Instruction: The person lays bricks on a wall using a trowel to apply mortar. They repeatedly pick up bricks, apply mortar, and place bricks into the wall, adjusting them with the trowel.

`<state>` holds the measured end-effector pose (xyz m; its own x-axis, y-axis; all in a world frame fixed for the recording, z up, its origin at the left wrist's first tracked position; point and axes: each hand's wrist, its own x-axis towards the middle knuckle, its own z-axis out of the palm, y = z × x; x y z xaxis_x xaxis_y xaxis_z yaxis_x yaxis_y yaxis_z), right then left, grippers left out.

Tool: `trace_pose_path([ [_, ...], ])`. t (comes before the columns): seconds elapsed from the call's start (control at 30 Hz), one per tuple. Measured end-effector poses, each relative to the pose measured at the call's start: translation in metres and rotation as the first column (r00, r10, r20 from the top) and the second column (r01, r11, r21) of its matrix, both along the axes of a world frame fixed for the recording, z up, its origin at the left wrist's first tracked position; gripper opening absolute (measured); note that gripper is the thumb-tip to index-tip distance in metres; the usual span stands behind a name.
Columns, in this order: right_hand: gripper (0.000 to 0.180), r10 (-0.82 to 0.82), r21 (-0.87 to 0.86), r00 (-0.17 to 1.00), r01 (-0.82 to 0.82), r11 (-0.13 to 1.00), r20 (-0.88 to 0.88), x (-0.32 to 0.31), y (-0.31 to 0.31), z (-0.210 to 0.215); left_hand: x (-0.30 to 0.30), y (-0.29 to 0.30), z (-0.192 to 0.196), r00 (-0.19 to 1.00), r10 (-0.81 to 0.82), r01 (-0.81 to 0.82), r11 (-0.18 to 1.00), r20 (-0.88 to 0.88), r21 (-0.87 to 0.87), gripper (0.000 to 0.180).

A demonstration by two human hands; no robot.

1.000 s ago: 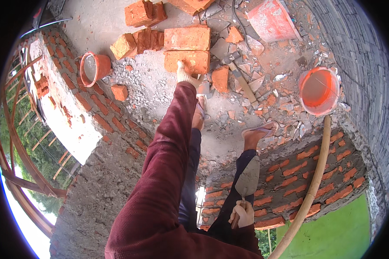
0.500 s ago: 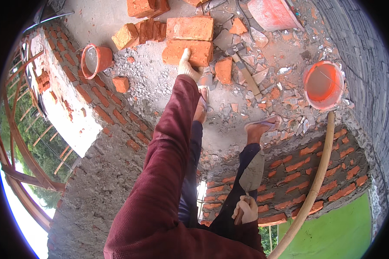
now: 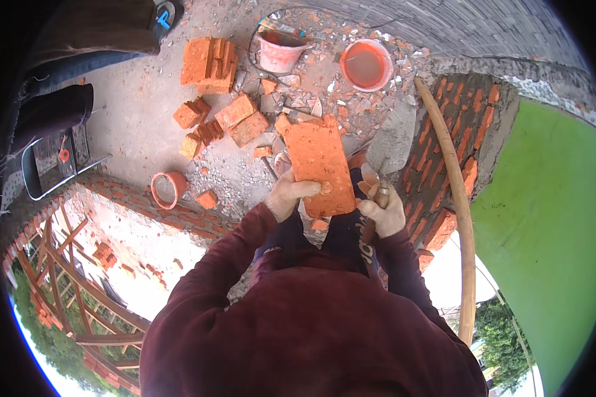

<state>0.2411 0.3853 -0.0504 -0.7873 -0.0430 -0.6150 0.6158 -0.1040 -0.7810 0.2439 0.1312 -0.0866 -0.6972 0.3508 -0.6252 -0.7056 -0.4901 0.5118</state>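
Brick [image 3: 319,165] resting in the left hand [image 3: 291,193], trowel [image 3: 391,144] sitting in the right hand [image 3: 385,213]

From where I'm standing, the orange brick is hanging above the floor [image 3: 136,126], in front of the person's knees, its broad face turning upward. The left hand is clasping its left edge near the close end; the thumb is lying across the face, while the other fingers are hiding underneath. To the brick's right, the right hand is closing its fingers around the trowel's wooden handle, and the grey blade is pointing away from the body. Those fingers are coming very near the brick's right edge; I cannot tell whether they are touching it.

Beyond, a pair of bricks [image 3: 242,120] is lying side by side on the floor, and a larger brick stack [image 3: 208,63] is standing farther off. A small bucket [image 3: 168,190] is standing near the floor's left edge, beside a low brick wall [image 3: 129,200], with a broken brick piece [image 3: 206,199] lying close to it. Toward the far right corner, a pinkish bucket [image 3: 280,56] and a red bucket [image 3: 366,65] are standing among rubble. On the right, a wooden pole [image 3: 453,178] is leaning across a mortared brick wall [image 3: 453,112], and a green surface [image 3: 543,178] is spreading beyond it.
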Motion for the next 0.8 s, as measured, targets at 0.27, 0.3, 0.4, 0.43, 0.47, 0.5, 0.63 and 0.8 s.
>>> trace_pose_path([
  [0.27, 0.056, -0.104, -0.515, 0.986, 0.022, 0.857, -0.131, -0.023, 0.087, 0.122, -0.08, 0.086, 0.144, 0.737, -0.339, 0.284, 0.94, -0.585, -0.188, 0.075],
  [0.3, 0.061, -0.14, -0.609, 0.982, 0.035, 0.793, -0.127, -0.03, 0.09, 0.137, -0.093, 0.104, 0.144, 0.787, -0.312, 0.292, 0.948, -0.533, -0.124, 0.078],
  [0.4, 0.071, -0.182, -0.765, 0.976, 0.028, 0.644, -0.117, -0.053, 0.126, 0.148, -0.127, 0.159, 0.173, 0.814, -0.28, 0.351, 0.935, -0.508, 0.048, 0.071],
  [0.43, 0.071, -0.214, -0.781, 0.967, 0.024, 0.625, -0.142, -0.067, 0.137, 0.155, -0.14, 0.176, 0.179, 0.793, -0.303, 0.409, 0.908, -0.528, 0.094, 0.069],
  [0.47, 0.07, -0.263, -0.796, 0.956, 0.056, 0.603, -0.132, -0.065, 0.15, 0.155, -0.143, 0.193, 0.173, 0.783, -0.343, 0.478, 0.865, -0.52, 0.15, 0.068],
  [0.5, 0.066, -0.085, -0.825, 0.982, -0.094, 0.558, -0.169, -0.08, 0.179, 0.146, -0.153, 0.201, 0.158, 0.834, -0.381, 0.47, 0.869, -0.399, 0.153, 0.07],
  [0.63, 0.052, -0.239, -0.44, 0.956, 0.144, 0.886, -0.169, -0.09, 0.224, 0.125, -0.167, 0.26, 0.146, 0.962, -0.198, 0.268, 0.823, -0.188, 0.501, 0.065],
  [0.8, 0.032, -0.226, 0.249, 0.965, 0.253, 0.935, -0.134, -0.101, 0.268, 0.129, -0.187, 0.311, 0.105, 0.95, -0.132, 0.24, 0.889, -0.284, 0.39, 0.063],
])
